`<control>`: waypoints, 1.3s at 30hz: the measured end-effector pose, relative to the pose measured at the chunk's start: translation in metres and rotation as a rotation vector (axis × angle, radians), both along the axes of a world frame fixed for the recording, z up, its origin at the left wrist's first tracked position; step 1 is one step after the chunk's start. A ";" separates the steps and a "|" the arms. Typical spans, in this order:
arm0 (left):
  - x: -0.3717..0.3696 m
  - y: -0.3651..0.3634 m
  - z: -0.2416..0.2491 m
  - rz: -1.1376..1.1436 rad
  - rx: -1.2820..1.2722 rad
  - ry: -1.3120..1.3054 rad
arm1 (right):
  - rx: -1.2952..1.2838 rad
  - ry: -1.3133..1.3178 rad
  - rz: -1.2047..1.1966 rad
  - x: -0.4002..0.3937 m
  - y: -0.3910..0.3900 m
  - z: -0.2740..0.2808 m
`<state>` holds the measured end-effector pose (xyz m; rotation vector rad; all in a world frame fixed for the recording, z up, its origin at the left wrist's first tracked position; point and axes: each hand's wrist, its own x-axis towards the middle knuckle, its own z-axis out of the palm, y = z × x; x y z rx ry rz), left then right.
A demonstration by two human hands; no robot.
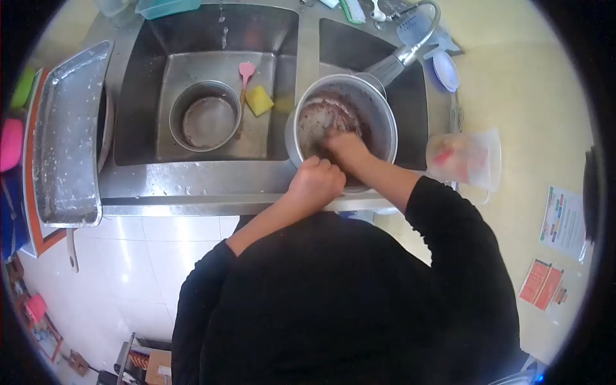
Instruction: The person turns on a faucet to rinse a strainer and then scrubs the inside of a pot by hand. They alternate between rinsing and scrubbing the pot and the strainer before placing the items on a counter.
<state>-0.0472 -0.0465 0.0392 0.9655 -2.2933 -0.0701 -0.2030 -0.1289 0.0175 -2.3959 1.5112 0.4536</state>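
A deep metal pot [391, 131] is tilted toward me over the right sink basin, its inside smeared with dark brown residue. My left hand [317, 185] is closed on the pot's near rim. Inside the pot is my right hand [346, 149], fingers curled down against the wall and blurred; whatever they grip is hidden. In the left basin sit a round metal cake tin [208, 122], a pink spatula [246, 70] with a wooden handle, and a yellow sponge [259, 101].
The curved faucet [407, 54] stands behind the pot. To the right is a translucent measuring jug [465, 160] with reddish contents. A wet metal tray [70, 135] leans at the left, and a teal container [167, 8] sits behind the left basin [138, 109].
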 end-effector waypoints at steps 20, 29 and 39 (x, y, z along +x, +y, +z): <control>-0.007 0.003 -0.003 -0.053 -0.009 0.001 | -0.157 -0.230 -0.158 -0.010 -0.026 -0.011; -0.008 0.005 0.004 -0.011 0.015 -0.045 | -0.178 -0.311 -0.041 -0.005 -0.013 -0.008; -0.012 0.020 0.004 0.015 0.010 -0.029 | -0.109 -0.246 -0.183 0.004 -0.019 0.001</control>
